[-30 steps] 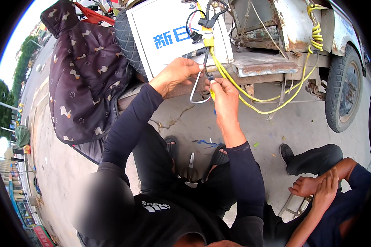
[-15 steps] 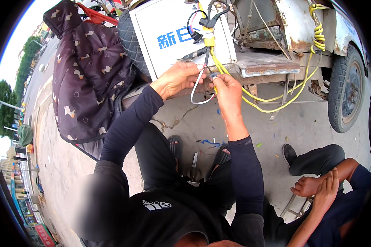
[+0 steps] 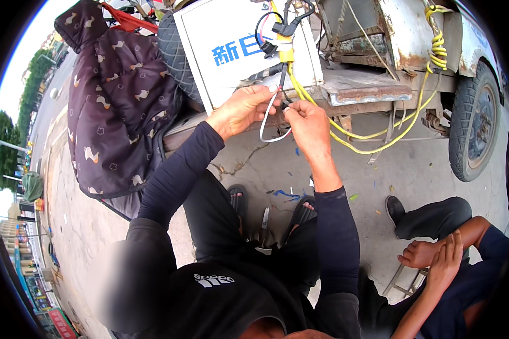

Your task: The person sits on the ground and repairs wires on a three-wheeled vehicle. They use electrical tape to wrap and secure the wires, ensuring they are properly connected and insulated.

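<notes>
Fingers and thumb of my left hand (image 3: pixel 244 108) pinch a cable near its end, just below the white box. A white wire (image 3: pixel 262 127) loops down from there toward my right hand (image 3: pixel 309 123). That hand is closed too, its thumb and forefinger on a dark cable end (image 3: pixel 285 104); what lies inside the grip is partly hidden. Above both hands, a yellow-wrapped bundle (image 3: pixel 287 55) with black connectors (image 3: pixel 285 28) hangs against the box. Yellow cable (image 3: pixel 345 133) runs from it past my right hand.
The white box (image 3: pixel 220 34) stands on a rusty cart (image 3: pixel 367 93) with a wheel (image 3: pixel 475 121) at right. A patterned quilted cover (image 3: pixel 116 113) hangs at left. Scissors (image 3: pixel 264 226) lie between my feet. Another person's hands (image 3: pixel 435 260) rest at lower right.
My right hand has shifted slightly up and left, its fingers now higher on the dark cable end. The left hand stays nearly in place, and the view has moved a little.
</notes>
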### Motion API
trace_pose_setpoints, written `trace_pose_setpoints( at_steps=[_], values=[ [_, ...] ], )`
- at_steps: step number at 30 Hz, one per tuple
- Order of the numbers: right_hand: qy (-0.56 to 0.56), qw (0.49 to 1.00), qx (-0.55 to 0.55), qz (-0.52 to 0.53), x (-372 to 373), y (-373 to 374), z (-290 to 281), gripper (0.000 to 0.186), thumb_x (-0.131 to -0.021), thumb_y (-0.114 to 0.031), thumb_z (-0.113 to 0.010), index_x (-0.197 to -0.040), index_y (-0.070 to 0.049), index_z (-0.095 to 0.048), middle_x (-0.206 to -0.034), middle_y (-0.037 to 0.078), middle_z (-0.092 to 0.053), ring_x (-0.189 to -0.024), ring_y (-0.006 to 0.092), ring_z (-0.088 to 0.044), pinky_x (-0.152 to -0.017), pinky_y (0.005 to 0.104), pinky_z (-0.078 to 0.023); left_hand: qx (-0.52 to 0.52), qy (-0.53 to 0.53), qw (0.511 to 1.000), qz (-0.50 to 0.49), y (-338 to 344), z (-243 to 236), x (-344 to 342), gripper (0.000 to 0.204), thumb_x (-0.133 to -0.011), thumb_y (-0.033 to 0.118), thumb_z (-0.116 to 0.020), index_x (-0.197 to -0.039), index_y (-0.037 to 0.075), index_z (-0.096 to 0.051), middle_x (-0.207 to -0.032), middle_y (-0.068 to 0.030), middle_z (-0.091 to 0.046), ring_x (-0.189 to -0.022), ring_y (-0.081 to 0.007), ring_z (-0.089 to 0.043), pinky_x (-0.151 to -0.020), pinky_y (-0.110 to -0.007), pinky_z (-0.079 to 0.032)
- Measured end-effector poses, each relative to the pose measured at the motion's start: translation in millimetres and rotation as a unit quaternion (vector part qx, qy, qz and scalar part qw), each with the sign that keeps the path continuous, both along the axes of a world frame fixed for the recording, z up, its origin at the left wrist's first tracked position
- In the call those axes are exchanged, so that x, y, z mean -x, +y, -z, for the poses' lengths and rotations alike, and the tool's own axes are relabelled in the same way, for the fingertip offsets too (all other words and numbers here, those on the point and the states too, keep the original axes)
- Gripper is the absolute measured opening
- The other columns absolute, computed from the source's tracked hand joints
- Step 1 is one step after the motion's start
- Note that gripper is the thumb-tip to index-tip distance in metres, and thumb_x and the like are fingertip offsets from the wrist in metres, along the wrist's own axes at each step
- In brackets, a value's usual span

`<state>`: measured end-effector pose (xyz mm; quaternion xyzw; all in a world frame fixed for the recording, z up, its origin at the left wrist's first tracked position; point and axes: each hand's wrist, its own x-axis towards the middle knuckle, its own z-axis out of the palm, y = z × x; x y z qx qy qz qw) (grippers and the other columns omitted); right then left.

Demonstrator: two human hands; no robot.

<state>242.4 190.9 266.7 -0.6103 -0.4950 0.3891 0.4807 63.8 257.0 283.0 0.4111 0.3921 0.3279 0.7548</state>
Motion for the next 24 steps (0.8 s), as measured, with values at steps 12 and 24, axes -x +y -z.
trace_pose_setpoints(
  at_steps=[12, 24],
  values=[
    [-0.003, 1.000, 0.000, 0.012, -1, -4, -5, 0.026, -0.085, -0.022, -0.067, -0.094, 0.001, -0.074, -0.077, 0.013, -0.073, -0.068, 0.0221, -0.069, -0.067, 0.0356, -0.053, -0.058, 0.008, 0.998, -0.034, -8, 1, -19, 0.032, -0.105, 0.034, -0.061, -0.097, 0.003, -0.063, -0.068, 0.0069, -0.043, -0.057, -0.0035, -0.033, -0.050, -0.020, -0.029],
    [-0.034, 0.999, 0.023, 0.013, -9, -5, -11, 0.027, -0.084, -0.026, -0.068, -0.092, -0.001, -0.075, -0.078, 0.013, -0.074, -0.074, 0.0266, -0.071, -0.071, 0.0378, -0.053, -0.054, 0.056, 0.995, -0.060, -7, -8, -30, 0.028, -0.100, 0.026, -0.067, -0.085, 0.003, -0.065, -0.059, 0.0070, -0.046, -0.049, -0.0025, -0.035, -0.046, -0.020, -0.028]
  ],
)
